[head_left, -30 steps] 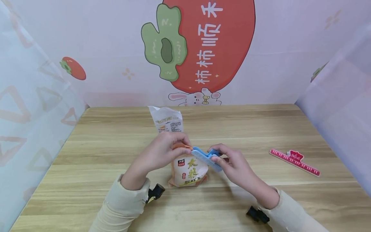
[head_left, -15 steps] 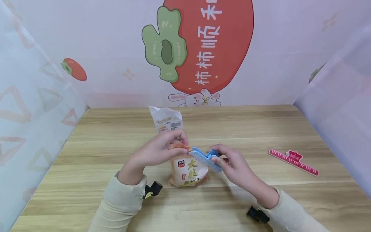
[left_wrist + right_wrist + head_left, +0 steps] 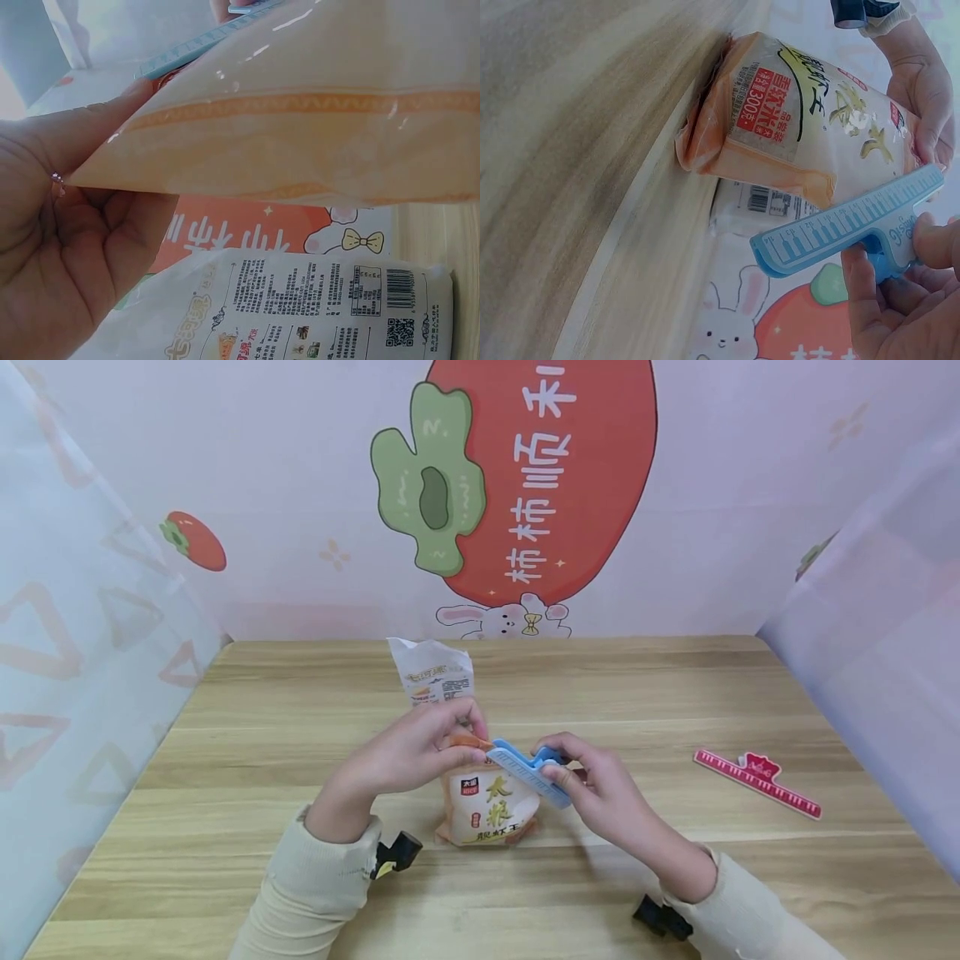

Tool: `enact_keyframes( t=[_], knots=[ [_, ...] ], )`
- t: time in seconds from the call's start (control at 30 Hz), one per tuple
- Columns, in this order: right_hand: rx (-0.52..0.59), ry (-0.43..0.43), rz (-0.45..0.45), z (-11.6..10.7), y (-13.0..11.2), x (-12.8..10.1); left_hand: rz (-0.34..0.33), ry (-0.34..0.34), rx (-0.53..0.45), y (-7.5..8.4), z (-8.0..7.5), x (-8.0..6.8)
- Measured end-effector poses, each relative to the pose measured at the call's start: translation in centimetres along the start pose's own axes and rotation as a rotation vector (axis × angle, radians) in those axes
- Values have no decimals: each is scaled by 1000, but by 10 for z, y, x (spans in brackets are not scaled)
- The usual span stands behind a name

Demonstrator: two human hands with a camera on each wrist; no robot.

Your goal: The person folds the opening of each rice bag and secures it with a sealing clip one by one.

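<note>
An orange and cream rice bag (image 3: 491, 806) stands on the table in the middle. My left hand (image 3: 431, 743) pinches its folded top edge between thumb and fingers. My right hand (image 3: 600, 785) grips the handle of a long blue bag clip (image 3: 528, 772) with piano-key markings. The clip slants across the bag's top right, its upper end right at my left fingertips. In the right wrist view the clip (image 3: 847, 221) overlaps the bag's top (image 3: 870, 142), with thumb and fingers squeezing its handle. From the left wrist camera, the bag's side (image 3: 300, 135) fills the upper part.
A white printed bag (image 3: 442, 672) stands behind the rice bag, partly hidden by my left hand. To the right, a red piano-patterned clip (image 3: 757, 782) lies on the wooden table (image 3: 637, 693). A printed cloth backdrop (image 3: 300, 485) closes off the back and sides.
My left hand has shifted slightly left along the bag's top. The right hand and blue clip have edged a little to the left. The red clip still lies on the table.
</note>
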State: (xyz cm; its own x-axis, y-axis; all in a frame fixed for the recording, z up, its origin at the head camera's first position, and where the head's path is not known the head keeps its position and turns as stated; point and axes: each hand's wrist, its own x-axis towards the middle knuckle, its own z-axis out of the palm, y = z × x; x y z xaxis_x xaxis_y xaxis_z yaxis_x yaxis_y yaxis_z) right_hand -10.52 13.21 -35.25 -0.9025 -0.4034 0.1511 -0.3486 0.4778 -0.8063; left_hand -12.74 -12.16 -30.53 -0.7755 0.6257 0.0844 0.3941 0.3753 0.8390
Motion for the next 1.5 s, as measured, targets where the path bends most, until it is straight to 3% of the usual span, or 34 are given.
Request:
enact_keyframes(
  t=[0.17,0.43,1.5],
  knots=[
    [-5,7,-5,1,0,1,-31,-28,-62,0,-2,0],
    [-37,26,-42,3,2,1,-32,12,15,-6,-6,2],
    [16,113,-49,13,-16,9,-18,1,8,-6,-4,5]
  ],
)
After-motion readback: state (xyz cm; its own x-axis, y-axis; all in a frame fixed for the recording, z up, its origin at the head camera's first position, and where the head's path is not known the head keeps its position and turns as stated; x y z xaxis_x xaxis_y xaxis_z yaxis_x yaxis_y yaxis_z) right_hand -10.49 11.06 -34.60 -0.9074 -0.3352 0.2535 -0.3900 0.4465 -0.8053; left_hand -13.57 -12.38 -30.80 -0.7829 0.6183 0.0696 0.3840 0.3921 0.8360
